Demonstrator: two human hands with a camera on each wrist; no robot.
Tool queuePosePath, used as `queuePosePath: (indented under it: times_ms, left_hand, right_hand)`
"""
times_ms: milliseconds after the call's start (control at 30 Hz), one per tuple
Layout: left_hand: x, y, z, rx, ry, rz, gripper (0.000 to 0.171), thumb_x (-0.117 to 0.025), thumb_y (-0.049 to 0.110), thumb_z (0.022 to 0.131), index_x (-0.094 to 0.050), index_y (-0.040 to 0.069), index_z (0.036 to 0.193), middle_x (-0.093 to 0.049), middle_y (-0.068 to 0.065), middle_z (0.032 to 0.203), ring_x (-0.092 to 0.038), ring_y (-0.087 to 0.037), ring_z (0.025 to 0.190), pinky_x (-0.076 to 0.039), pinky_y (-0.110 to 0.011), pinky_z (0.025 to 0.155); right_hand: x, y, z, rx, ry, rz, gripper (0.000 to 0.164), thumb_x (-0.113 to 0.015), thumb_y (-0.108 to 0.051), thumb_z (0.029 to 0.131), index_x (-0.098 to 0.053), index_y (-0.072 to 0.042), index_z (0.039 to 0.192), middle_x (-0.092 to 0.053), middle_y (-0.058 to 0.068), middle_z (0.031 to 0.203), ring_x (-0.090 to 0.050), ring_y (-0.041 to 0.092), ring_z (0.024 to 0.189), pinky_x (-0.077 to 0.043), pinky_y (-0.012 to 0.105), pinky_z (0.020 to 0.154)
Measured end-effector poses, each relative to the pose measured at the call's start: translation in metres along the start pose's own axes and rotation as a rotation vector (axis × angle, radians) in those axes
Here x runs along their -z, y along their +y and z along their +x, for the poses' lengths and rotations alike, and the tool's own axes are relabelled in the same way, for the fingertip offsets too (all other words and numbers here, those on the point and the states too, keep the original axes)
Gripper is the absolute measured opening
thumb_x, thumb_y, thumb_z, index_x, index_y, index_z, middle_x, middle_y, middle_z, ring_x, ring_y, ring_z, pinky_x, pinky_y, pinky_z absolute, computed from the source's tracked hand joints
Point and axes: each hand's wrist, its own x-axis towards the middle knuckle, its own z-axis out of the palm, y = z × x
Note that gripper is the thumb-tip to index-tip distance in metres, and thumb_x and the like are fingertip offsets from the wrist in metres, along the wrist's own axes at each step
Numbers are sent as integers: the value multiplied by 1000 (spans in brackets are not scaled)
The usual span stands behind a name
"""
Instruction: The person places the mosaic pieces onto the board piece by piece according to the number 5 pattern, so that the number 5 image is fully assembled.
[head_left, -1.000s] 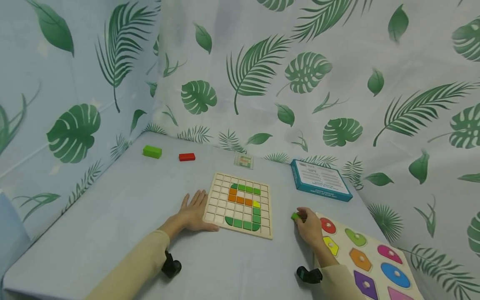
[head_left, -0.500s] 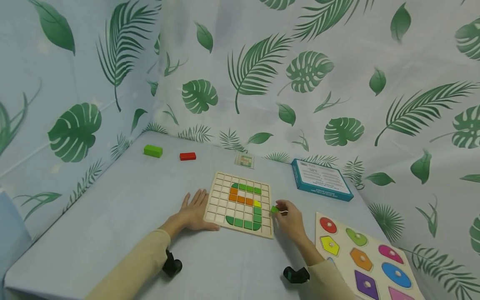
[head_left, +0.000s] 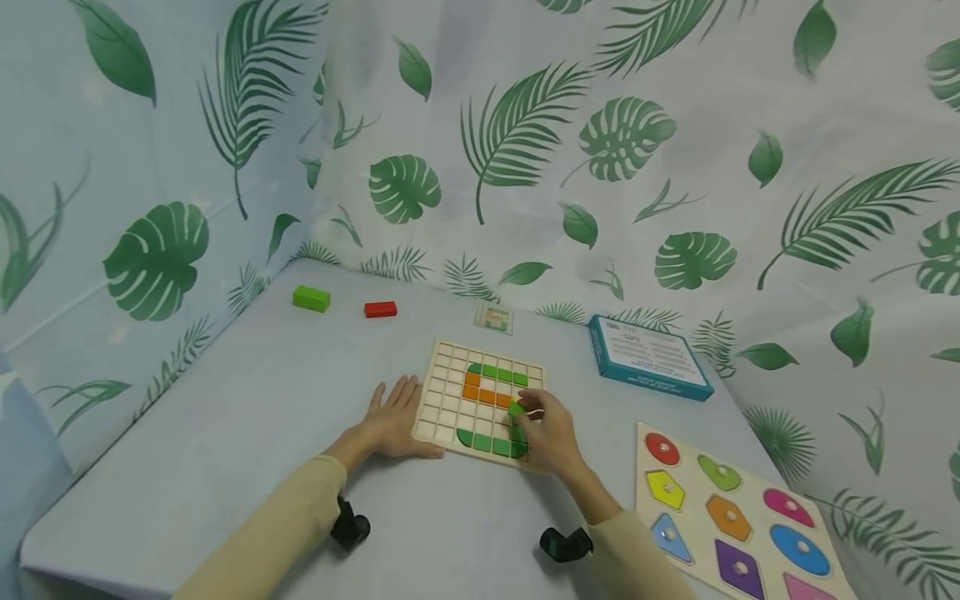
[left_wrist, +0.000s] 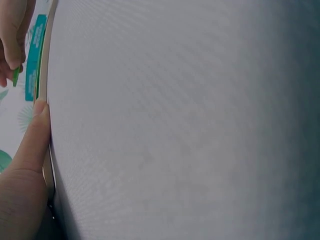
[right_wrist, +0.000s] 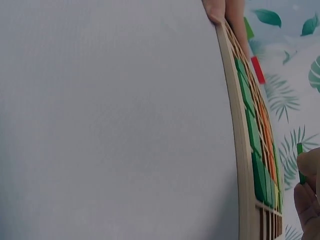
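My right hand (head_left: 553,435) pinches a small green tile (head_left: 516,408) over the right part of a wooden grid board (head_left: 441,412). In the right wrist view the tile (right_wrist: 300,148) is held above the board, apart from it. Green tiles (head_left: 483,441) and orange tiles (head_left: 487,397) lie in the board's squares; my right hand hides some squares on the right. My left hand (head_left: 393,423) lies with spread fingers at the board's left side. Its thumb (left_wrist: 36,142) touches the near edge in the left wrist view.
Far left on the table are a green block (head_left: 311,298) and a red block (head_left: 380,309). A pattern card (head_left: 493,317) lies behind the board. A teal box (head_left: 652,358) is at the back right, and a shape puzzle board (head_left: 693,517) at the near right.
My right hand has moved left with the green tile, from beside the shape puzzle to over the grid board. The left hand has stayed at the board's left side.
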Motion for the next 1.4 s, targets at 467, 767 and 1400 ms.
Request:
queuePosePath:
  times_ms: [467,767,1400]
  left_hand:
    - [2,1,-1,0,-3,11,114,-62,68,75,-13,-4,149,-7,-21,155,-1,-34,143,1,-56,109]
    - [-3,-3,5,17,-29,-7,116,-61,69,75,-8,-2,150,-2,-19,156,5,-32,143,8,-54,109]
    - [-5,-6,6,-4,-12,-8,116,-61,69,74,-9,-2,150,-4,-20,156,4,-32,143,6,-55,109]
  right_hand:
    - [-24,-19,4,37,-87,76,31,-67,5,81,-60,4,112,-65,9,99,-62,20,91,-52,29,76]
    - [-38,-32,7,65,-143,83,33,-68,5,81,-59,5,113,-65,9,96,-63,20,87,-53,26,74]
    - [-46,-34,9,120,-210,22,33,-71,4,78,-62,1,109,-66,7,91,-64,18,83,-53,29,74]
